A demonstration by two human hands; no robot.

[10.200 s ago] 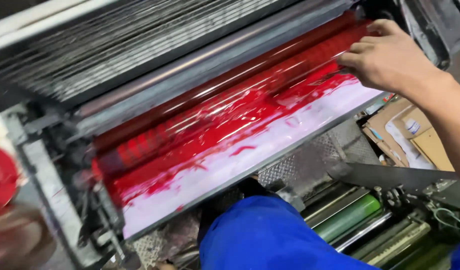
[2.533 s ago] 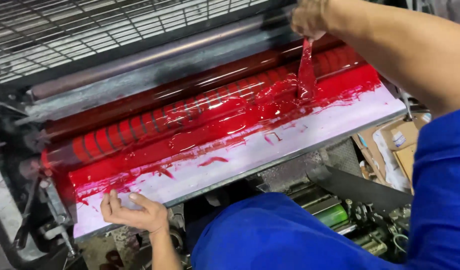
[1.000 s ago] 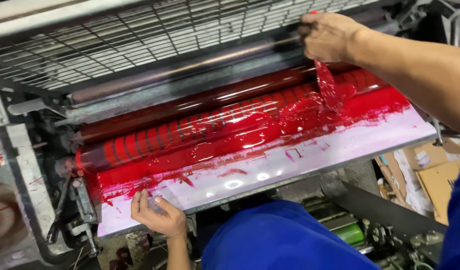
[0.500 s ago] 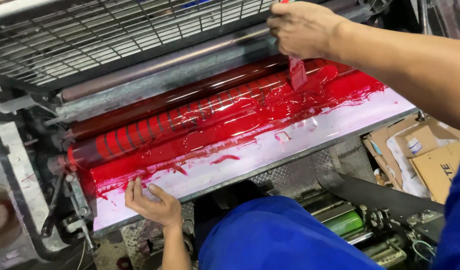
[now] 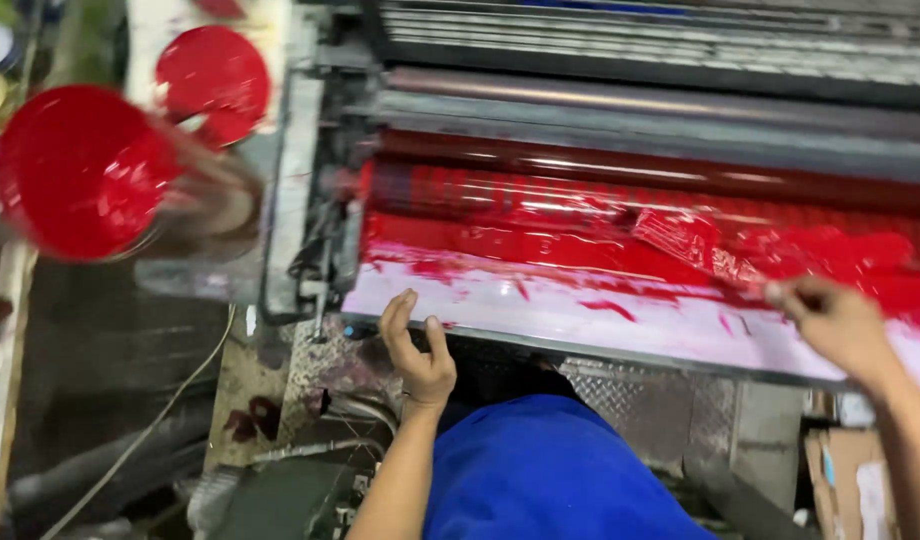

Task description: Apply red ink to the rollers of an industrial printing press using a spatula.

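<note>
1. Head view: the left hand rests on the near edge of the pale ink tray, fingers spread and curled over the lip, gripping nothing else.
2. The right hand is closed around the handle of an ink knife. Its red-coated blade reaches away from the hand, up and to the left, into the red ink. The picture is blurred here, so the blade's exact outline is probably only roughly as described.
3. Just beyond both hands lies the ink roller, coated red in streaks along its width.
4. As for progress, much ink already lies on the tray and roller, though unevenly. Thick ridges sit near the right hand, and the strip nearest the left hand is mostly bare, so spreading appears unfinished.
5. Far to the left of the left hand I count two round red shapes. One is an open ink can, the other a lid. There is one knife, one tray, and two hands.
</note>
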